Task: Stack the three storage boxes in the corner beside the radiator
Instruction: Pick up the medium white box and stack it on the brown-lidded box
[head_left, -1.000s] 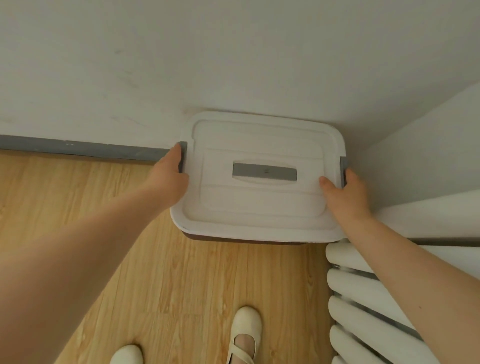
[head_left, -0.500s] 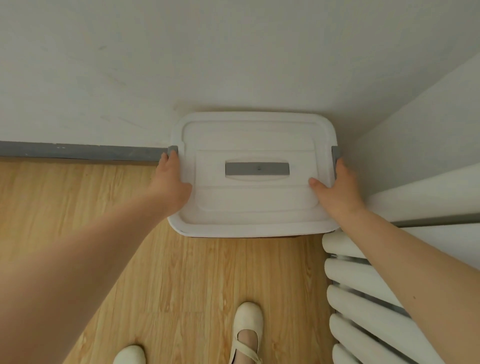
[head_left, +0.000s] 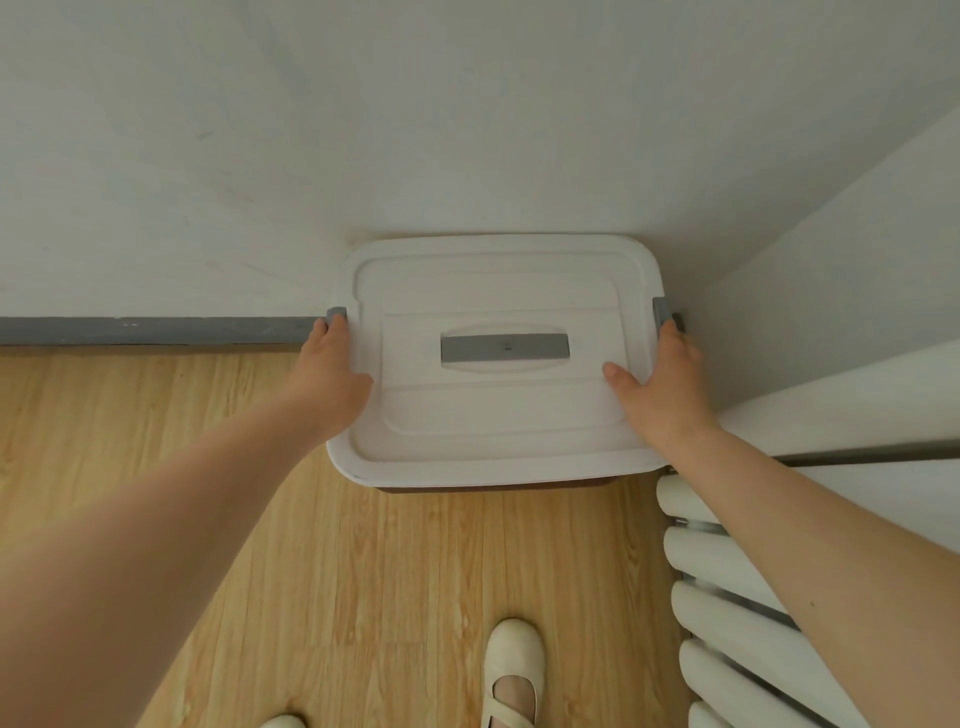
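Note:
A storage box (head_left: 498, 415) with a white lid, a grey centre handle and grey side clips sits in the corner against the wall. A dark brown strip of its body shows under the lid's front edge. My left hand (head_left: 332, 374) grips the lid's left edge by the grey clip. On the opposite edge my right hand (head_left: 662, 384) holds the lid, thumb on top, beside the other clip. What lies beneath this box is hidden by the lid.
A white radiator (head_left: 737, 613) runs along the right wall just in front of the box. A grey skirting board (head_left: 156, 330) lines the far wall. The floor is light wood (head_left: 363, 597). My feet in cream shoes (head_left: 511, 670) stand at the bottom.
The box has shifted slightly back and level into the corner, then the view moved. Both hands stay on the lid's side edges.

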